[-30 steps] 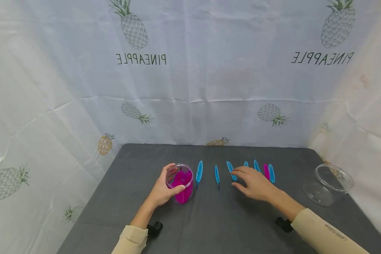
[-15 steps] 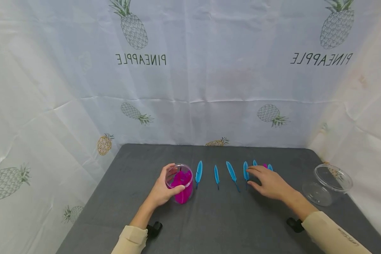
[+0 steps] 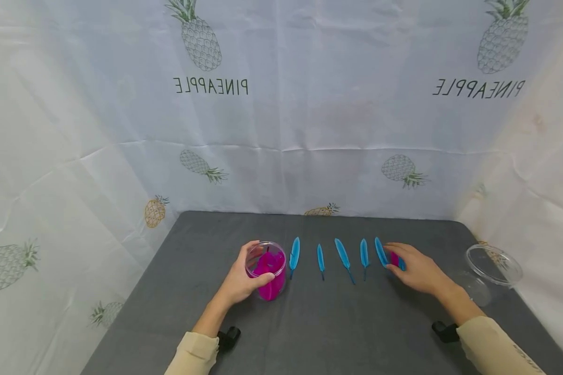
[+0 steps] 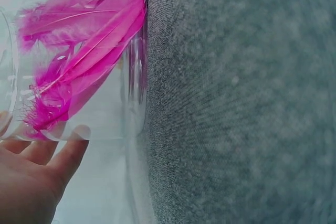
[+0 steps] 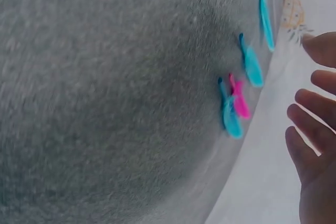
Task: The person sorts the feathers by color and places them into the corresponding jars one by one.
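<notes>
My left hand (image 3: 241, 278) holds a clear jar (image 4: 107, 119) on the dark table, fingers and thumb round its wall. Several bright pink feathers (image 4: 100, 56) lean inside it. To the jar's right, blue feathers (image 3: 294, 254) lie apart in a row. My right hand (image 3: 417, 268) hovers low at the row's right end, partly covering a pink feather (image 5: 240, 100) and a blue feather (image 5: 231, 118) that lie side by side. In the right wrist view its fingers are spread, with nothing between them. Another blue feather (image 3: 381, 252) lies just left of these fingers.
A second clear jar (image 3: 510, 284) stands near the right edge of the dark table (image 3: 300, 338), beyond my right forearm. Behind and at the sides hangs a white pineapple-print cloth (image 3: 328, 114).
My right hand has moved rightward along the row, uncovering blue feathers to its left. Those feathers lie where they were. My left hand and its jar have stayed in place.
</notes>
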### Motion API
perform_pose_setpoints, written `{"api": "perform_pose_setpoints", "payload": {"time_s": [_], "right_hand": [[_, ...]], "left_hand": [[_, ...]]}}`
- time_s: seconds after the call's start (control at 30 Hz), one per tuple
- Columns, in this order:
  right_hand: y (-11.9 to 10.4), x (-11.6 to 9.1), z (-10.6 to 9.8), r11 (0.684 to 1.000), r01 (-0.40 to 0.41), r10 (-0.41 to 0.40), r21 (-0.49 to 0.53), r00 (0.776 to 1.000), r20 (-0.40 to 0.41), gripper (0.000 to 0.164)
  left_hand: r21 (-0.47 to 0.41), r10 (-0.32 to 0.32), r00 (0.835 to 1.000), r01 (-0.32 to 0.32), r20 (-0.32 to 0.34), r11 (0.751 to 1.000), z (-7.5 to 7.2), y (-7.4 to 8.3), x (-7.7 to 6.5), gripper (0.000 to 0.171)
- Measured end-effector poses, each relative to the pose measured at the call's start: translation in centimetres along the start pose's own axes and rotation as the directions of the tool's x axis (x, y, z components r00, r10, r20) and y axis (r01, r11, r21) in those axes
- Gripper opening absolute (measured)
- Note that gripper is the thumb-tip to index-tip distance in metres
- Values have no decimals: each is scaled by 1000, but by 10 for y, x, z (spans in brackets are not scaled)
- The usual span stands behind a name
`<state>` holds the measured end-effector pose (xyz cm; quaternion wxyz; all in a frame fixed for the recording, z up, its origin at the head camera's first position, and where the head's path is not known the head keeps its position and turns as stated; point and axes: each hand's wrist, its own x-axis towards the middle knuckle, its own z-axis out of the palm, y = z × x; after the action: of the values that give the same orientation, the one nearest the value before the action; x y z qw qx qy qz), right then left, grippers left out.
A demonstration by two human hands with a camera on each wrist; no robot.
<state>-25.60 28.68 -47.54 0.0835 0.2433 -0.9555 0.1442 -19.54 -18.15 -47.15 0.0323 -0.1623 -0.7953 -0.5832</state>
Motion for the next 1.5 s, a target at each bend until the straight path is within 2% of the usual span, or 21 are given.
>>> {"api": "perform_pose_setpoints", "payload": {"time_s": [0.13,0.2,0.3,0.47,0.7,1.07,1.33,1.5], "right_hand": [[6,-2,0,1000,-11,10,13,999,43,54],[9,-3,1,1000,-22,20,21,997,70,55],[12,-6,2,998,-34,29,43,993,117,58],[16,-12,5,996,-32,18,78,985,170,61],[25,-19,11,1000,-1,-5,30,980,199,57],[27,-18,15,1000,11,-8,-19,990,143,51],[18,-15,16,999,-25,24,25,998,66,42],[12,-14,16,994,-35,35,99,999,-2,30]], "left_hand": [[-13,9,1000,-9,6,1000,-2,20,-4,89],[-11,10,1000,-10,3,1000,-2,22,-5,89],[-11,20,1000,-20,-6,1000,-2,22,-5,88],[-4,0,1000,0,-7,1000,-2,21,-6,89],[-11,2,1000,-2,-3,1000,0,22,-5,89],[-9,-4,1000,4,4,1000,1,22,-6,89],[-3,-11,1000,11,3,1000,0,22,-4,89],[4,-22,1000,22,1,1000,0,21,-3,89]]}}
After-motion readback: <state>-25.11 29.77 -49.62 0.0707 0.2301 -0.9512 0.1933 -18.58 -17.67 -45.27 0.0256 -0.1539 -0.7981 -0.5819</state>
